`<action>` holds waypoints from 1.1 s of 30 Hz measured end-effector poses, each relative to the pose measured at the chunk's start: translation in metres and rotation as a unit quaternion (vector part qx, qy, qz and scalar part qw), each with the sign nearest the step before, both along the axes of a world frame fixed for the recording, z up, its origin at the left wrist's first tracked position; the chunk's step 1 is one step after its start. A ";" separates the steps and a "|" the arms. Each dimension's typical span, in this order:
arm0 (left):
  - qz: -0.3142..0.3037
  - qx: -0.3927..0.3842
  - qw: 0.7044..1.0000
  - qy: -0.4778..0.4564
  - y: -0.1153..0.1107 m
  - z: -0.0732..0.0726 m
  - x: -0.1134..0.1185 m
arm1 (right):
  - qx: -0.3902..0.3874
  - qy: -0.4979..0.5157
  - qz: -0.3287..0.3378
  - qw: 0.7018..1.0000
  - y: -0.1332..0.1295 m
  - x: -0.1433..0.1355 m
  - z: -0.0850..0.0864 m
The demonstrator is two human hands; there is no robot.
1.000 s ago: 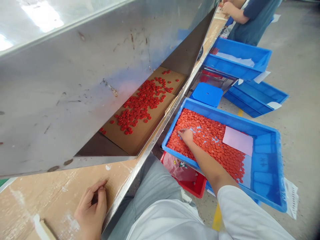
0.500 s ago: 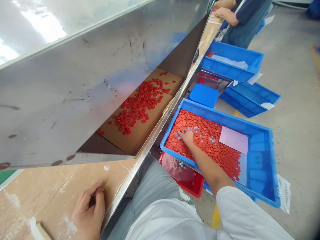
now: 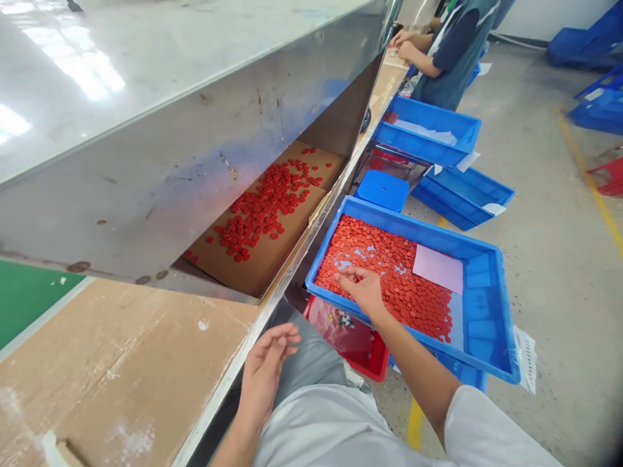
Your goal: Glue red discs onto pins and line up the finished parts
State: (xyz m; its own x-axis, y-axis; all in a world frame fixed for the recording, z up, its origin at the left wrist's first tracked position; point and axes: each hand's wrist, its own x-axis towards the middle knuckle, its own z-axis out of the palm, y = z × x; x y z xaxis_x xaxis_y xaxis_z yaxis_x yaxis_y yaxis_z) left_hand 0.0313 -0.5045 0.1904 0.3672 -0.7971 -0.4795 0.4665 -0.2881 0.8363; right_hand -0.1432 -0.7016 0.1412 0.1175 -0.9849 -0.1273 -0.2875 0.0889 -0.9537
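My right hand (image 3: 363, 290) hovers above the near-left part of a blue plastic bin (image 3: 487, 259), thumb and fingertips brought together in a pinch. Whatever sits between those fingertips is too small to make out. Small round red discs (image 3: 418, 305) cover much of the bin's floor, with a pale sheet showing through in places. My left hand (image 3: 267, 360) is over my lap beside the table edge, its fingers loosely stretched out and nothing visible in it. More red discs (image 3: 265, 201) lie heaped on cardboard (image 3: 263, 266) beneath a slanted metal hood.
The metal hood (image 3: 195, 168) slopes over the left. A pink paper (image 3: 438, 269) lies in the bin. Beyond it are a blue stool (image 3: 383, 189) and more blue bins (image 3: 428, 133). Below sits a red bin (image 3: 374, 357). A co-worker (image 3: 450, 58) works farther along the table.
My left hand has lifted from the tabletop and moved right, over my lap, its fingers straightening. My right hand has shifted slightly toward me in the bin. The view has turned a little.
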 end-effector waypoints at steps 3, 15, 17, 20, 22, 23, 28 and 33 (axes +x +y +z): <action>-0.009 -0.031 0.982 0.185 -0.036 0.005 -0.009 | -0.008 -0.037 0.089 0.995 0.037 0.011 0.031; -0.033 -0.149 0.897 0.415 -0.070 0.042 -0.020 | -0.316 0.131 0.215 0.915 0.088 0.025 0.075; -0.022 -0.168 0.889 0.425 -0.064 0.044 -0.017 | -0.332 0.115 0.226 0.909 0.090 0.029 0.078; -0.011 -0.190 0.886 0.424 -0.054 0.048 -0.013 | -0.354 0.089 0.241 0.899 0.093 0.033 0.086; -0.008 -0.203 0.881 0.426 -0.048 0.051 -0.011 | -0.367 0.090 0.248 0.892 0.094 0.034 0.093; -0.006 -0.210 0.878 0.430 -0.045 0.053 -0.011 | -0.372 0.094 0.250 0.889 0.094 0.033 0.096; -0.016 -0.231 0.857 0.461 -0.039 0.059 -0.010 | -0.388 0.099 0.239 0.885 0.094 0.027 0.113; -0.015 -0.240 0.847 0.473 -0.037 0.059 -0.012 | -0.370 0.088 0.251 0.890 0.097 0.022 0.119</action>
